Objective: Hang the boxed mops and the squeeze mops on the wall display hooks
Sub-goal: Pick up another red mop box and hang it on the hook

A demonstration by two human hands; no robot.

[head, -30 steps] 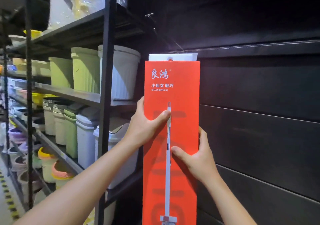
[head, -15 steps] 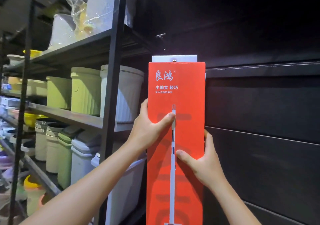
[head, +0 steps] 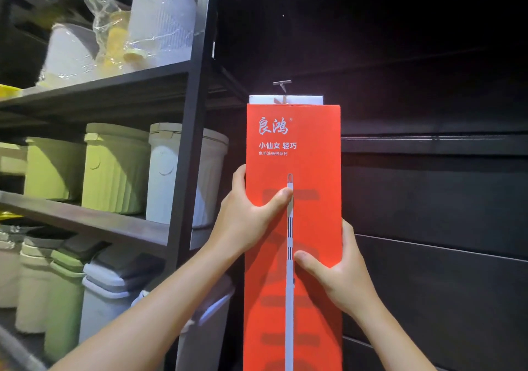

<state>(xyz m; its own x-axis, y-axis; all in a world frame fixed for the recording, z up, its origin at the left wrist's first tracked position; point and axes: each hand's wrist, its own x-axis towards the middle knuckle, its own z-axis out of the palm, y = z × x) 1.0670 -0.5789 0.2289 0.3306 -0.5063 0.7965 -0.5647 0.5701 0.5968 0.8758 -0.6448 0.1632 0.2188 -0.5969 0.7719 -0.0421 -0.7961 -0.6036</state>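
Note:
A tall red boxed mop (head: 311, 147) stands upright against the dark slatted wall (head: 428, 199). Its white hang tab (head: 303, 99) sticks out of the top, with the tip of a metal wall hook (head: 282, 83) just above it and the hook's shaft crossing the tab. My left hand (head: 245, 219) grips the box's left edge, thumb across the front. My right hand (head: 340, 276) grips the right edge lower down, thumb on the front. The box's bottom runs out of view. No squeeze mops are in view.
A black metal shelf rack (head: 191, 130) stands close to the left of the box, holding green and white ribbed bins (head: 114, 167) and lidded bins below. Wrapped white bins (head: 163, 19) sit on its top shelf. The wall's dark panels stretch to the right.
The view has tilted upward and moved closer. The box's tab has come up to the wall hook, with both hands keeping the same grip.

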